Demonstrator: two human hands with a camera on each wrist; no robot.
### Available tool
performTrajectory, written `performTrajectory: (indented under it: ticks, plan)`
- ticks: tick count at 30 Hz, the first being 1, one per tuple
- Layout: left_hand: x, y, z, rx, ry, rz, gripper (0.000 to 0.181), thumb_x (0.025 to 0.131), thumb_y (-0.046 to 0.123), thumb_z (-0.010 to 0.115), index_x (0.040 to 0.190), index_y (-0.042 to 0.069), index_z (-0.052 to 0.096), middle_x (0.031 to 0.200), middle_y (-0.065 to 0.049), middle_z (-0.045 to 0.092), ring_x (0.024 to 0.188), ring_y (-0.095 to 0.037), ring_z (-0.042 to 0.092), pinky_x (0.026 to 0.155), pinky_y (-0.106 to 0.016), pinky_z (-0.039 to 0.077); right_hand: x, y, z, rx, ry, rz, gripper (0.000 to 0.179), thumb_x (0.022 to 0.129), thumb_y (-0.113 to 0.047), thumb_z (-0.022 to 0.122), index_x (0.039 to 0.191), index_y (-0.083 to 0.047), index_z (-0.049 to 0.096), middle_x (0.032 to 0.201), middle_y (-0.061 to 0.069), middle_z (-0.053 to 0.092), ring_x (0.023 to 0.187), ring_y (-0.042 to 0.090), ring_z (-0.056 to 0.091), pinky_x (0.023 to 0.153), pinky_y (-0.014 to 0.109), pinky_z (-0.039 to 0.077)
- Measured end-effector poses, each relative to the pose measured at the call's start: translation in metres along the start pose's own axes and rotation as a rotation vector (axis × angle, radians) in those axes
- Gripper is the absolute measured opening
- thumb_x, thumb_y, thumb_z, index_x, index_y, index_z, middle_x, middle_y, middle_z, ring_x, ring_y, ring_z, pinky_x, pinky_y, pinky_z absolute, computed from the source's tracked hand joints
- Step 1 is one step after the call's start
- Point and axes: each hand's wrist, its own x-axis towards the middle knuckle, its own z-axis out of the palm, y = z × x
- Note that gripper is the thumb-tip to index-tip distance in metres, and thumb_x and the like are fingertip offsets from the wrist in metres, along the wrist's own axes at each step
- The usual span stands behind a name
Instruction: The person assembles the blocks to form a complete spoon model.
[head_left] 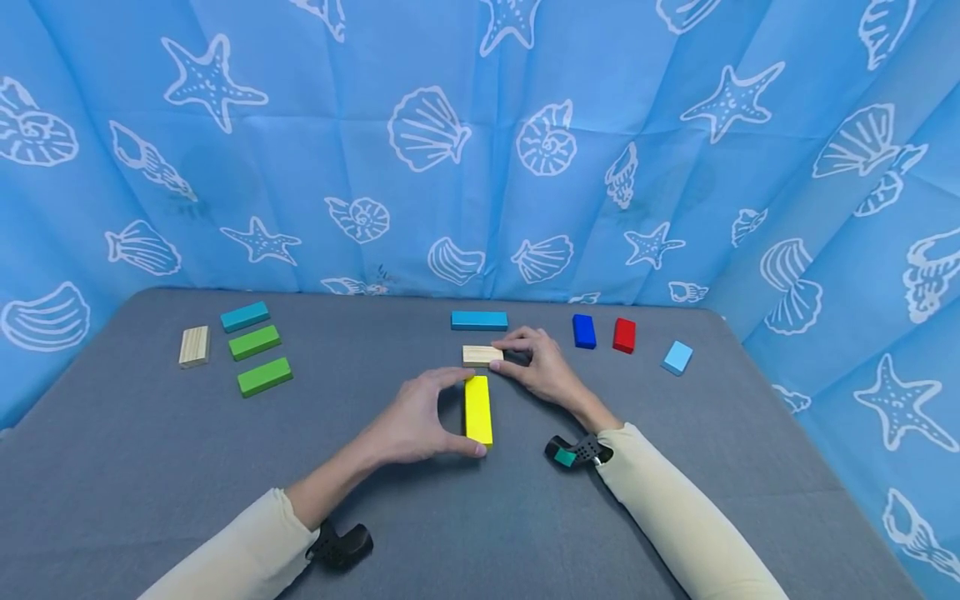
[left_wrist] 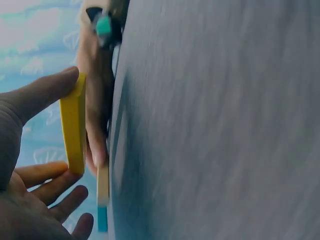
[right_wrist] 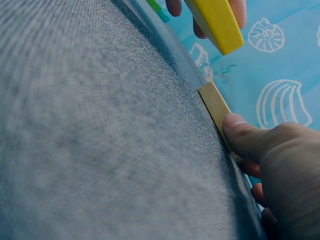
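While left fingers pinch yellow block, right: woodblock.

The left grip pinches a yellow block by its ends — beyond, the right grip seemingly touches a pale block.

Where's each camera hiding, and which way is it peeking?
Head: on the person's head, looking forward and down at the table and curtain; left grip, right grip and sleeves show.
Left wrist: on that wrist, looking along the left grip at the yellow block; right grip shows behind.
Right wrist: on that wrist, looking along the right grip at its wooden block; the left grip shows partly.
Both wrist views share both blocks.
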Motion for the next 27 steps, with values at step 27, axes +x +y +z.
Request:
performTrajectory:
  ticks: [27]
  plan:
    - [-0.006, -0.005, 0.030, 0.115, 0.056, 0.056, 0.095, 0.069, 0.047, 0.092, 0.146, 0.008, 0.053, 0.146, -0.009, 0.055, 0.139, -0.033, 0.043, 0.111, -0.060, 0.028, -0.001, 0.000, 0.000, -0.001, 0.015, -0.017, 0.034, 0.090, -0.024, 0.080, 0.121, -0.009, 0.075, 0.113, 0.005, 0.067, 0.106, 0.028, 0.053, 0.090, 0.047, 0.039]
